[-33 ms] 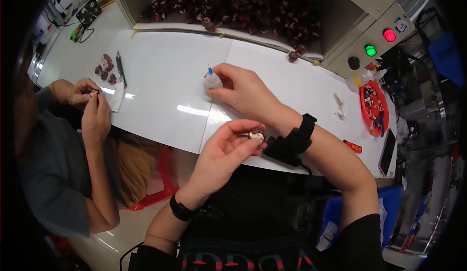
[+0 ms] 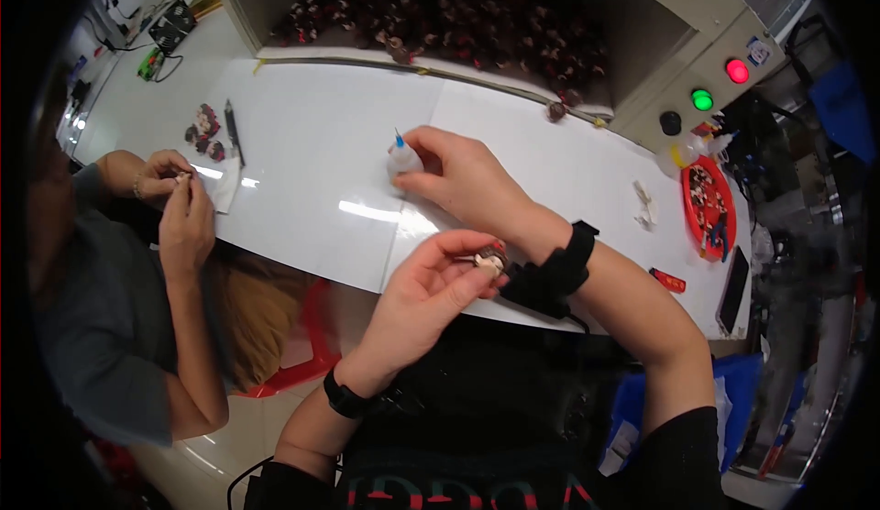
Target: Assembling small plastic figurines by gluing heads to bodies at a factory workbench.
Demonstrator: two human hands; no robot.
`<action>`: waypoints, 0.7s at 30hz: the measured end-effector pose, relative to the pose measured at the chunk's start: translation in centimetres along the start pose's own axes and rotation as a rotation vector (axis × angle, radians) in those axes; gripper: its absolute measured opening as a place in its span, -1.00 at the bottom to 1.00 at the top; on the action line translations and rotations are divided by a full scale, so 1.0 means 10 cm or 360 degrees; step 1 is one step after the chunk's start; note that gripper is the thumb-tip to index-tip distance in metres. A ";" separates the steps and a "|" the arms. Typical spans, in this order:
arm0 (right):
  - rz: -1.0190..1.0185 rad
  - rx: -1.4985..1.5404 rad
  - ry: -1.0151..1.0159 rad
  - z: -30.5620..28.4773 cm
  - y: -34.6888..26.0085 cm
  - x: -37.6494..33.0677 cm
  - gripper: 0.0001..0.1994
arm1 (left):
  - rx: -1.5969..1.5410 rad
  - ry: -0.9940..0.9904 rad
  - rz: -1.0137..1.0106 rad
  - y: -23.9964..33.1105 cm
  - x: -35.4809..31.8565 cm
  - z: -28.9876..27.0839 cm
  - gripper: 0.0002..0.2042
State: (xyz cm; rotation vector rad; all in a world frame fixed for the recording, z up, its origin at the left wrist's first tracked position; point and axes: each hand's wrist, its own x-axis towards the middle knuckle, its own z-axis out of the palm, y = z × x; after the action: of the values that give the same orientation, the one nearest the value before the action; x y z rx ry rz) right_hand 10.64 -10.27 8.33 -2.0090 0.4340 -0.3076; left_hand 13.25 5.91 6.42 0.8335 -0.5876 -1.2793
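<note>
My left hand [image 2: 429,292] pinches a small doll's head [image 2: 493,259] with brown hair and a pale face, held low over the table's near edge. Beyond it, my right hand [image 2: 477,178] grips a small white squeeze bottle [image 2: 403,159] with a blue needle tip pointing up. The bottle and the doll's head are apart. Around my right wrist is a black strap device [image 2: 555,272], and my left wrist wears a black band [image 2: 346,394].
An open grey cabinet [image 2: 632,98] full of similar heads stands at the back. To the right are a red tray [image 2: 689,221] of small parts, a clear bottle [image 2: 676,158], a red packet [image 2: 668,280] and a phone [image 2: 733,290]. A co-worker [image 2: 110,308] at left handles a small piece.
</note>
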 end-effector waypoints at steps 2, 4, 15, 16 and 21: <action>-0.0002 -0.0068 -0.0029 0.02 -0.03 0.00 -0.69 | -0.0005 -0.0053 -0.0025 -0.01 0.00 0.01 -0.68; 0.0046 0.0046 -0.0041 0.04 0.04 -0.04 -0.68 | -0.0021 -0.0081 -0.0089 0.02 0.00 0.05 -0.68; -0.0137 0.0079 0.0256 -0.61 -0.19 -0.73 -0.60 | 0.0005 0.0033 0.0021 0.11 0.08 0.07 -0.68; -0.0245 -0.0054 0.0273 -0.66 -0.16 -0.91 -0.60 | 0.0012 0.0067 0.0005 0.09 0.11 0.07 -0.68; -0.0482 -0.0257 0.0366 -0.39 0.00 -1.19 -0.54 | -0.0010 0.0044 0.0073 -0.02 0.22 0.10 -0.68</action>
State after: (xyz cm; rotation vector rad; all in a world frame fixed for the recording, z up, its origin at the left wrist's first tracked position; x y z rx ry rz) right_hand -1.61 -8.30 9.70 -2.2079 0.3028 -0.7161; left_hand 12.78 3.56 6.67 0.8269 -0.5775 -1.2259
